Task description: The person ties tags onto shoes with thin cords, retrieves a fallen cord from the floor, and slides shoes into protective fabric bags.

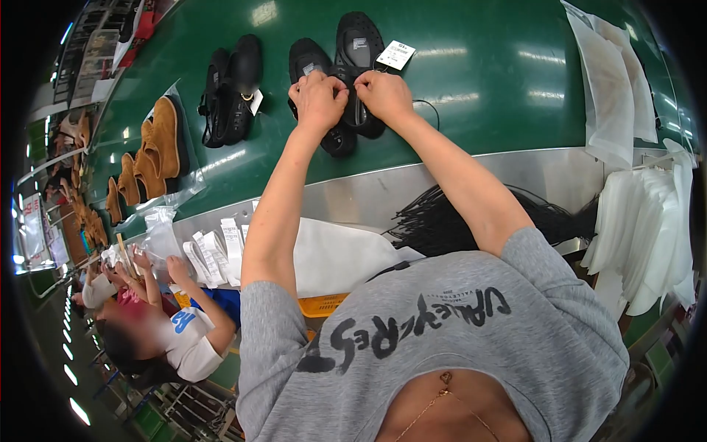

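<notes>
Black shoes with straps and pale-printed insoles [358,60] lie as a pair, openings up, on a glossy green tabletop [501,29]; this pair is the landmark for all that follows. They rest flat, so the table seems to carry their weight and leaves both hands free for small work at the strap. A white printed paper tag [396,55] lies at the far right of the pair, probably kept out there so that it does not cover the strap. A thin black cord loop [437,112] curves out to the pair's right.

The left hand [318,102] comes over the pair's left shoe, thumb and forefinger drawn together beside the strap, the other fingers bent over the shoe. The right hand [384,96] faces it from the pair's right side, its thumb and forefinger likewise pinched closed, the rest curled. Whether cord or strap sits between either set of fingertips is too small to tell.

Left of the pair stands a second pair of black shoes [221,110] with its own tag; farther left are tan suede shoes [163,129] with dark soles.
</notes>
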The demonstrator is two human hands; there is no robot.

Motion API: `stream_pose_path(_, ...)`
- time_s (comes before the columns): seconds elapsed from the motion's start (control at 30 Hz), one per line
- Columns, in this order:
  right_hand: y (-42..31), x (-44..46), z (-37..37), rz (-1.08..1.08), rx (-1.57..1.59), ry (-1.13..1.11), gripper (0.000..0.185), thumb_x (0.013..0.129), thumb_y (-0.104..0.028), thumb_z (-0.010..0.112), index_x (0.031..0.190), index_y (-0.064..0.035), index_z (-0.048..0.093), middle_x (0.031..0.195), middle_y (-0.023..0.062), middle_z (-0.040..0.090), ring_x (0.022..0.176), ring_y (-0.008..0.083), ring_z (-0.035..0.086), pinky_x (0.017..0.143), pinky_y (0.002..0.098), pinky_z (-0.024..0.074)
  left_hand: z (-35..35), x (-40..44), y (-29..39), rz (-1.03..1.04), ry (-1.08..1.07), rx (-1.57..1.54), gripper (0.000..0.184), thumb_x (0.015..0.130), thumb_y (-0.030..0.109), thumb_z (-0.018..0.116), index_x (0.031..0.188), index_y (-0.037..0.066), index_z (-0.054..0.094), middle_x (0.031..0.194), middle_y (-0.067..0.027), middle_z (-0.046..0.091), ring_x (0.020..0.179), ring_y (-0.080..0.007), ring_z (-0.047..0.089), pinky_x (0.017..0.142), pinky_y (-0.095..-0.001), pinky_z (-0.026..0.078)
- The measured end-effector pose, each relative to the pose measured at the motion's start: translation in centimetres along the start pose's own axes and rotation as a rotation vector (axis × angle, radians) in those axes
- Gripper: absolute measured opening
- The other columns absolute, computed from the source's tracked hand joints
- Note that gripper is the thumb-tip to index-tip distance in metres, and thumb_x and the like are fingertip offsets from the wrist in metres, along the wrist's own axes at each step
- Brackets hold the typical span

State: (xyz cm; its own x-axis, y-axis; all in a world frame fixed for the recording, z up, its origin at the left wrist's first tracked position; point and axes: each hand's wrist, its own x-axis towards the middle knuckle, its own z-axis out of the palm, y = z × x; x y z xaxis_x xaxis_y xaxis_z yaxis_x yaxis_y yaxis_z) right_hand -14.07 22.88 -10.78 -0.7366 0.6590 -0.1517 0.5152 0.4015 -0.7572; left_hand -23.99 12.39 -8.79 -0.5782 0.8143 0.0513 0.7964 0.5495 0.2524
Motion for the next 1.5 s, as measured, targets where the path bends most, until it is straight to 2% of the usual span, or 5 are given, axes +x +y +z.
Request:
stream_pose_path(0.2,0.3,0.0,-0.5,-0.173,-0.087,-0.031,0.014,0.076,-0.024,0.059,0.085,-0.0156,0.066,0.080,0.0090,0.064,0.078,0.0278,0.061,0.069,0.0390,0.0489,0.2,0.1,0.4,0.023,0.023,-0.006,0.013,0.071,0.025,0.065,0.079,0.015,0.066,0.089,-0.0040,0.054,0.095,-0.0244,0.048,0.089,-0.0421,0.028)
stream_pose_path(0.63,0.7,-0.1,-1.6,-0.069,0.002,-0.098,0.014,0.075,-0.022,0.058,0.085,-0.0178,0.066,0.080,0.0073,0.064,0.077,0.0266,0.061,0.068,0.0391,0.0484,-0.4,0.5,2.3,0.011,0.049,0.239,0.008,0.070,0.022,0.064,0.074,0.016,0.067,0.086,-0.0022,0.056,0.092,-0.0231,0.051,0.092,-0.0447,0.027)
stream_pose_path(0.87,1.6,1.5,-2.3,-0.213,-0.043,-0.197,0.014,0.073,-0.023,0.060,0.085,-0.0190,0.066,0.079,0.0064,0.064,0.078,0.0265,0.061,0.069,0.0377,0.0487,0.6,0.1,2.6,-0.015,0.135,0.147,0.008,0.072,0.021,0.061,0.073,0.016,0.068,0.088,-0.0019,0.056,0.093,-0.0224,0.051,0.092,-0.0487,0.027)
stream_pose_path(1.27,2.0,2.0,-2.8,-0.071,-0.006,-0.294,0.016,0.072,-0.025,0.063,0.086,-0.0198,0.066,0.081,0.0039,0.065,0.079,0.0218,0.061,0.070,0.0344,0.0489,-1.5,0.5,3.8,-0.089,-0.114,0.078,0.011,0.072,0.026,0.065,0.077,0.017,0.069,0.108,-0.0060,0.054,0.111,-0.0252,0.044,0.095,-0.0475,0.025)
stream_pose_path(1.5,1.2,1.4,-4.4,-0.060,0.124,-0.336,0.023,0.073,-0.029,0.068,0.090,-0.0138,0.064,0.070,0.0052,0.064,0.062,0.0156,0.062,0.060,0.0299,0.0482,-2.5,-1.2,1.9,0.030,0.479,-0.382,0.009,0.066,0.018,0.067,0.070,0.012,0.061,0.102,-0.0081,0.051,0.104,-0.0285,0.043,0.090,-0.0414,0.031)
